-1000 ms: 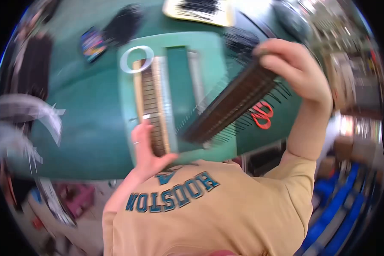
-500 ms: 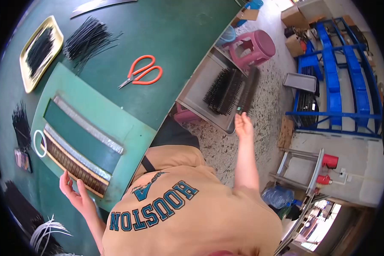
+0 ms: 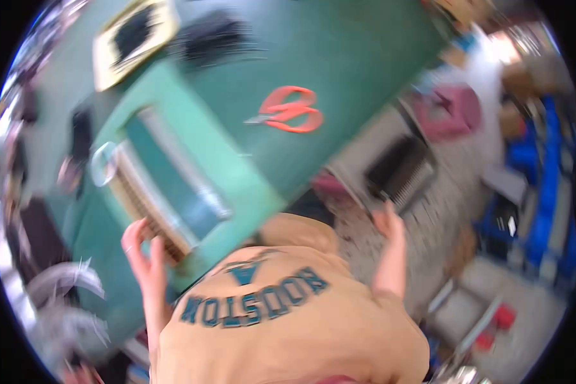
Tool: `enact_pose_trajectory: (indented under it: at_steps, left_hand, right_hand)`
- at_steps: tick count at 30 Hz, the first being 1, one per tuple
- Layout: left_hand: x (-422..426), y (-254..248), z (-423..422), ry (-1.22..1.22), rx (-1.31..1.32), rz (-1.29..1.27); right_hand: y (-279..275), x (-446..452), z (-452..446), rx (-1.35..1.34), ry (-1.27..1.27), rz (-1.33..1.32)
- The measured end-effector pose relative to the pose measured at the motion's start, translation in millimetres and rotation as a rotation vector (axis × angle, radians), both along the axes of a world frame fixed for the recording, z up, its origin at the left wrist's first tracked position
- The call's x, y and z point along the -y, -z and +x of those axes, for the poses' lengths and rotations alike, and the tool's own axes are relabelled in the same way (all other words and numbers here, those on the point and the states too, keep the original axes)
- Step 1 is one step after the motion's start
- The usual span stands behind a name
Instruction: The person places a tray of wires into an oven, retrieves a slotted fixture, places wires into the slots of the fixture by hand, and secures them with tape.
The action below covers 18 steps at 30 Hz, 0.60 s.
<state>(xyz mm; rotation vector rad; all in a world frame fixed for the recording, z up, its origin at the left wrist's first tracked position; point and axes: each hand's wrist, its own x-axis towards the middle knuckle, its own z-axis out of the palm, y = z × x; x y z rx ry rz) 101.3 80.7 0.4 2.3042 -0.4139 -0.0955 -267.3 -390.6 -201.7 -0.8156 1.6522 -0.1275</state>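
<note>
Motion blurs the whole head view. My left hand (image 3: 144, 249) rests at the lower edge of a light green board (image 3: 243, 173), thumb and fingers apart, beside a brown slotted strip (image 3: 137, 201) in it. A pale ring (image 3: 104, 164) lies at the strip's upper end. My right hand (image 3: 388, 221) is at the near edge of a grey tray (image 3: 371, 144), fingers slightly apart with no strip visible in them. Just beyond its fingertips, dark bristled strips (image 3: 397, 168) lie in the tray. Orange-handled scissors (image 3: 293, 110) lie on the green table (image 3: 339, 70).
Dark thin strands (image 3: 214, 37) lie at the table's far side, near a cream tray (image 3: 102, 61) holding more. White strands (image 3: 64, 285) are at the left. A pink stool (image 3: 451, 112) stands beyond the grey tray, with blue racks (image 3: 544, 192) at the right.
The view has turned, shifting the board and scissors rightward in the picture. The bristled strip at my right hand now lies against the others in the tray, and that hand has drawn back.
</note>
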Motion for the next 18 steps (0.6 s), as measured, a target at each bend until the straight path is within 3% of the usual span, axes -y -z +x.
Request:
enact_pose_trajectory:
  at_steps: [1, 2, 5, 8, 10, 12, 14, 16, 17, 18]
  left_hand:
    - [-5.2, -9.0, 1.2, -0.019, 0.035, 0.046]
    - [-11.0, -13.7, 5.5, -0.039, 0.062, 0.078]
    - [-44.2, -17.3, 29.2, -0.176, 0.174, 0.103]
    - [-57.4, -12.1, 75.7, -0.296, 0.274, -0.004]
    - [-54.3, -13.1, 111.9, -0.337, 0.304, -0.047]
    - [-61.1, 4.4, 155.2, -0.361, 0.450, 0.032]
    - [-62.0, 22.2, 204.0, -0.432, 0.495, 0.024]
    - [-49.1, 31.0, 249.6, -0.572, 0.447, 0.342]
    - [-49.2, 32.1, 267.2, -0.578, 0.449, 0.326]
    - [-47.7, 32.8, 285.2, -0.584, 0.380, 0.472]
  right_hand:
    - [-40.7, -5.2, 26.5, -0.248, -0.314, -0.130]
    - [-32.9, 16.8, 9.3, -0.033, -0.450, -0.095]
    - [-169.2, 3.9, 130.3, 0.080, -0.788, -0.214]
    - [-237.2, -36.2, 251.4, 0.355, -1.131, -0.501]
    - [-250.1, -76.4, 335.5, 0.493, -1.311, -0.756]
    - [-238.5, -97.5, 398.6, 0.464, -1.542, -1.372]
    - [-222.8, -109.1, 439.7, 0.236, -1.597, -1.560]
    - [-208.4, -112.5, 466.2, 0.158, -1.642, -1.643]
    - [-204.3, -113.9, 476.2, 0.080, -1.686, -1.695]
    - [-203.5, -115.4, 484.7, 0.067, -1.681, -1.710]
